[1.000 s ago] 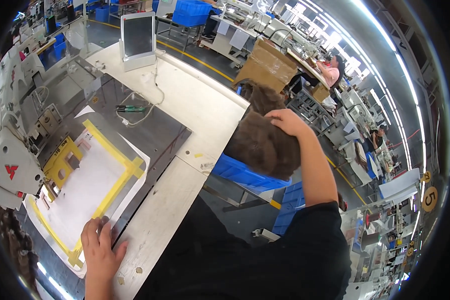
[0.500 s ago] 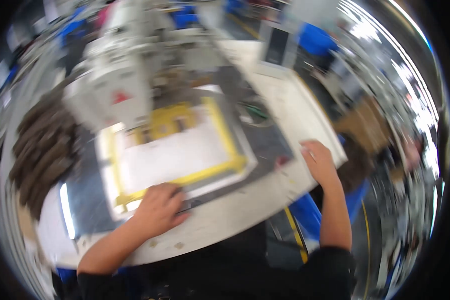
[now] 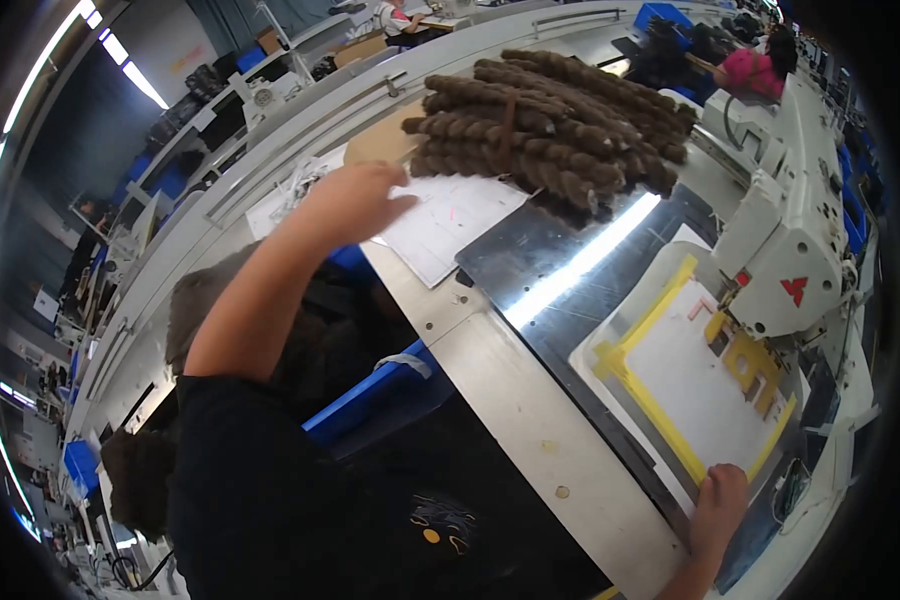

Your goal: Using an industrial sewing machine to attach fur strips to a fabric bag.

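Observation:
My left hand is raised over white paper sheets, with its fingers apart and nothing held. It is nearest to a bundle of brown plush, rope-like strips, tied round with a brown band; a gap separates them. My right hand is at the near edge of a white template board edged in yellow tape. Its curled fingers close on that edge. Yellow cut-out shapes lie on the board's far part, next to the head of a white sewing machine.
The dark metal plate lies between the bundle and the board, on the pale tabletop. A blue bin and dark brown plush fabric are below my left arm. Other people sit at the back.
The view has swung left. My left hand has left the board's near edge and reached out towards the plush bundle. My right hand has come from the table's right side to the board.

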The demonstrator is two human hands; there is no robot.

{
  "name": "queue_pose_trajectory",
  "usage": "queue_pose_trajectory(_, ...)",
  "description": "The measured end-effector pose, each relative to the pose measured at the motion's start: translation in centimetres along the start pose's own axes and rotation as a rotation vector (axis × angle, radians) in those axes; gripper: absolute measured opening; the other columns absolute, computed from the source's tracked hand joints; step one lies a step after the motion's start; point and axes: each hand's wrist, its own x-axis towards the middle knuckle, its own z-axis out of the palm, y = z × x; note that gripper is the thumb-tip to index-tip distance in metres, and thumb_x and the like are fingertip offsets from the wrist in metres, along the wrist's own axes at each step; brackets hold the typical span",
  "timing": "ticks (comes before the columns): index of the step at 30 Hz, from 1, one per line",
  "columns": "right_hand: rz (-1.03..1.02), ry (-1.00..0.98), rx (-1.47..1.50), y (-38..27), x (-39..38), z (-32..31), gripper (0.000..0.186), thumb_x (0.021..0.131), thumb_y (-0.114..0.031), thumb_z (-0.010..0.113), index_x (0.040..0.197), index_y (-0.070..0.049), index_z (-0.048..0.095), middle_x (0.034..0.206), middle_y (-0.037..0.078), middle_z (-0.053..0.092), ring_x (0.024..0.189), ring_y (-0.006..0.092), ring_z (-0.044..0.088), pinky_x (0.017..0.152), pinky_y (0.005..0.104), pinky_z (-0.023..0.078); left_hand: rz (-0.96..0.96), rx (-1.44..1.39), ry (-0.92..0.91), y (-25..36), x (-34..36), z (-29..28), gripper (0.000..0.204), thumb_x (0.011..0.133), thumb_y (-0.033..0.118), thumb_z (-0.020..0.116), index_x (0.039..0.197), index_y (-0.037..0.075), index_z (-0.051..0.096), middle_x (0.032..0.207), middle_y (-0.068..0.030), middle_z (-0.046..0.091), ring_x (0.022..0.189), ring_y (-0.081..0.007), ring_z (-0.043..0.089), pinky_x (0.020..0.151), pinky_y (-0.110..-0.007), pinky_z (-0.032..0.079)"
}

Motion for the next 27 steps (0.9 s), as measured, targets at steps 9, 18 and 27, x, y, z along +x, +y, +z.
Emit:
queue_pose_trajectory(9,0.167,-0.013,0.256,-0.2,-0.2,-0.8,0.006,0.089,0.001,0.061,0.094,0.004,0.063,0.092,0.015,0.062,0.087,0.0294,0.061,0.083,0.0367,0.048,-0.484,0.036,-0.292,-30.2,-5.8,10.0,0.060,0.078,0.001,0.055,0.136,0.011,0.068,0.133,-0.0203,0.069,0.123,-0.0369,0.065,0.105,-0.044,0.051)
queue_pose_trajectory(18,0.163,-0.009,0.257,-0.2,-0.8,-0.9,0.005,0.089,0.000,0.063,0.093,0.003,0.062,0.091,0.014,0.061,0.087,0.0294,0.061,0.084,0.0361,0.048,-0.502,-0.055,-0.101,-27.5,-8.0,9.2,0.035,0.070,0.005,0.066,0.103,0.009,0.076,0.109,-0.0179,0.075,0.105,-0.0389,0.070,0.091,-0.045,0.056)
queue_pose_trajectory(27,0.166,-0.005,0.262,0.7,-0.6,-0.3,0.004,0.089,0.002,0.062,0.092,0.003,0.062,0.091,0.014,0.060,0.087,0.0283,0.060,0.083,0.0352,0.048,-0.368,0.220,-0.392,-25.5,-9.3,6.5,0.036,0.068,0.012,0.072,0.103,0.012,0.080,0.108,-0.0170,0.075,0.106,-0.0385,0.070,0.091,-0.046,0.057)
